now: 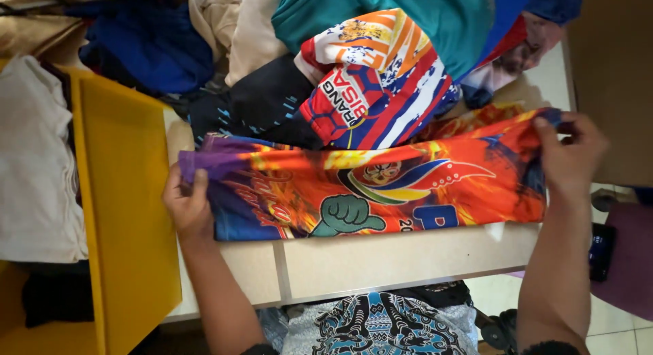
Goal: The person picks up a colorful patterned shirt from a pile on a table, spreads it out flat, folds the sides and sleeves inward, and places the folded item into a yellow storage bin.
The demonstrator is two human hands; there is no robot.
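Pale tabletop [381, 260] with a seam down its near edge, tiled floor [612, 328] at the near right, a yellow bin [126, 212] of folded white cloth [34, 171] on the left, a heap of clothes [354, 62] piled at the far side. Folded orange shirt [381, 185] with purple ends, stretched flat across the table between both hands, just in front of the heap. Left hand [185, 202] closed on the shirt's left end, thumb on top; right hand [570, 154] pinching the far right corner, forearms reaching in from the near edge.
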